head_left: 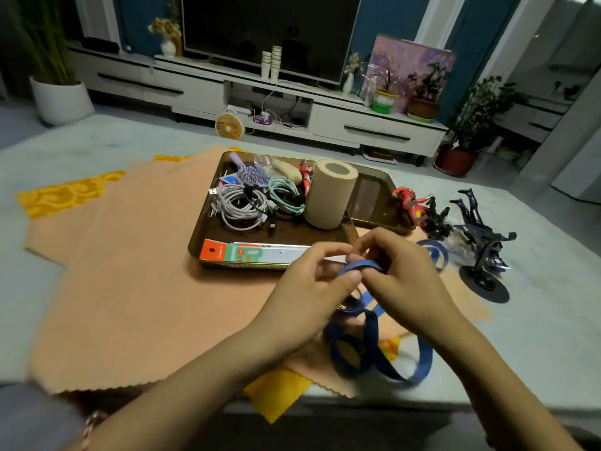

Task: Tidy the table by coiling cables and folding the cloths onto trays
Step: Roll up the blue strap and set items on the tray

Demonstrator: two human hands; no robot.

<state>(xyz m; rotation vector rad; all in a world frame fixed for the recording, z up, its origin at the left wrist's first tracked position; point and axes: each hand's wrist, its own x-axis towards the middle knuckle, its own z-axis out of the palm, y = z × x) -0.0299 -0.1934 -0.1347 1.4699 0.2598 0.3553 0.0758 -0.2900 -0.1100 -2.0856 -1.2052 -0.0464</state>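
Both hands, left hand [312, 284] and right hand [403, 275], pinch the blue strap [370, 346] with curled fingers [354, 276].

Home living room: television [270, 30] on cabinet [201, 89], potted plants [468, 125]

Shot from one head-worn wide-angle camera, facing forward and down, close above the left hand [309, 288] and right hand [406, 275] at the near table [536, 320] edge, with the tray [203, 219] mid-frame and the TV cabinet [374, 131] far behind, straight lines bowing toward the frame edges.
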